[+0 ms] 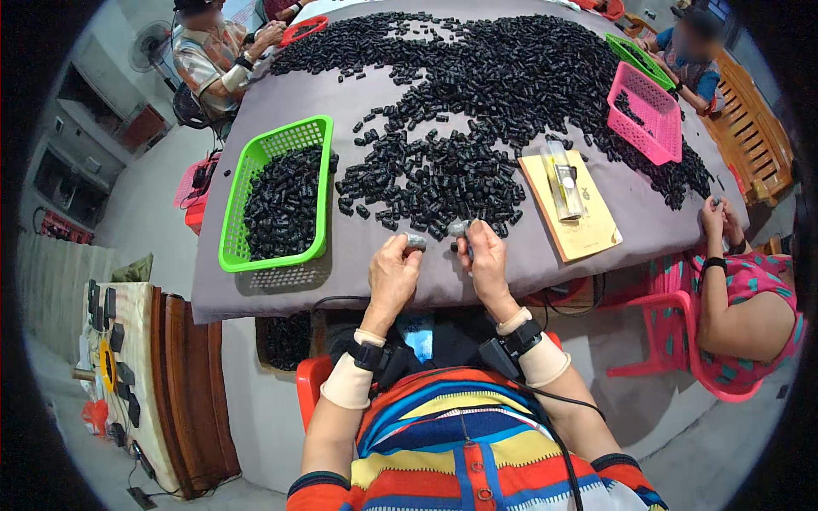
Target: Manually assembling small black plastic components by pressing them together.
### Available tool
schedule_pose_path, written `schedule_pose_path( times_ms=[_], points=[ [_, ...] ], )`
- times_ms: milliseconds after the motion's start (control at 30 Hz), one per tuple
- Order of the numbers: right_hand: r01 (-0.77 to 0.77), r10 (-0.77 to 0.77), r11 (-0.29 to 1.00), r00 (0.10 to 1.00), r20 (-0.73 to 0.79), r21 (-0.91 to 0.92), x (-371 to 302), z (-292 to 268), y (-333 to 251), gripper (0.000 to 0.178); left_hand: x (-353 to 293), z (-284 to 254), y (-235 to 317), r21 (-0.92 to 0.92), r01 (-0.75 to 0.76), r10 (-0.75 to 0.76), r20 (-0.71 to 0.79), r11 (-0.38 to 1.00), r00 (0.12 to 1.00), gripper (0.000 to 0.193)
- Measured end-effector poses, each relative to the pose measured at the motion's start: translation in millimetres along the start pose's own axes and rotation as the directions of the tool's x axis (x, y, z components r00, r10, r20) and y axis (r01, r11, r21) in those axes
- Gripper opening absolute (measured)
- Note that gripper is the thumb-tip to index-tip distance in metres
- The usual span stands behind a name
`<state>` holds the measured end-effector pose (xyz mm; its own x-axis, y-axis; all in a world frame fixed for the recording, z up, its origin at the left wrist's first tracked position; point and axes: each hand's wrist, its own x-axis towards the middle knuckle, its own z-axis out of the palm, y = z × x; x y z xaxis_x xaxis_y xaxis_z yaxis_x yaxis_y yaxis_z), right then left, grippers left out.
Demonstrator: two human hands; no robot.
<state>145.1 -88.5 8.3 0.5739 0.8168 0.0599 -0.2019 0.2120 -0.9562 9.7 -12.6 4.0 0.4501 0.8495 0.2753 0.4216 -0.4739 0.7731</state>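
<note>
At the near edge of the grey-covered table, my left hand (393, 274) is closed, thumb against bent fingers. A grey wrap (415, 242) shows at its fingertip. My right hand (487, 262) faces it a short way apart, fingers pinched, with a similar grey wrap (458, 228) at the index fingertip. Something small and dark shows by the right fingers, too small to name; whatever the left fingers hold is hidden. Just beyond both hands lies a heap of small black cylindrical pieces (434, 183). To the left, a green basket (228, 230) is filled with similar pieces.
A yellow-brown book (594, 241) lies right of my hands, bearing a clear tube-shaped container (563, 183). Farther right is a pink basket (626, 128). Co-workers sit around the table, one (741, 289) close on the right. Cables hang below the front edge.
</note>
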Motion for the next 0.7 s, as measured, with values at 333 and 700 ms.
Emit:
schedule_pose_path(
  times_ms=[333,700],
  points=[
    [-0.106,0.120,0.940,0.993,-0.024,0.325,4,-11,3,0.035,9,27,32,-0.080,-0.171,0.178,0.103,0.982,0.979,0.014],
    [0.003,-0.005,0.999,0.999,0.036,0.043,0,-6,1,0.037,6,42,25,0.098,-0.115,0.097,0.175,0.989,0.980,0.021]
  ],
)
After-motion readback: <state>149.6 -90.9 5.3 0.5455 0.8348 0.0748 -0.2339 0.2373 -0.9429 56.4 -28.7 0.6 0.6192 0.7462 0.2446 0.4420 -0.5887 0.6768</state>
